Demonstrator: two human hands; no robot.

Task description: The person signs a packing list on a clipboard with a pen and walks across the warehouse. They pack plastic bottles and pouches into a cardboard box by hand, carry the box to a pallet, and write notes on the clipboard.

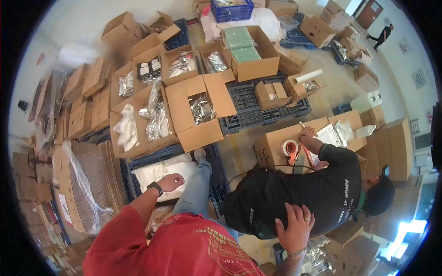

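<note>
My left hand [170, 182], with a dark watch on its wrist, hovers over a white folded sack [147, 177] on a blue pallet. Its fingers are loosely curled, the thumb a little apart, and nothing shows in them. My right hand [296, 224] lies on the back of a co-worker's black shirt [294, 198], fingers spread. That co-worker bends over a large carton [271, 142] at my right. One of the co-worker's hands is near a red tape dispenser [293, 158]; the other reaches toward white sheets [327, 136]. A tape roll [290, 147] sits beside the dispenser.
Open cartons of silvery packets [202, 110] stand ahead on blue pallets [246, 99]. Flattened cartons [92, 179] are stacked at my left. A carton of green packs [241, 43] and a blue crate [232, 11] are farther back. Another person [383, 37] walks at far right.
</note>
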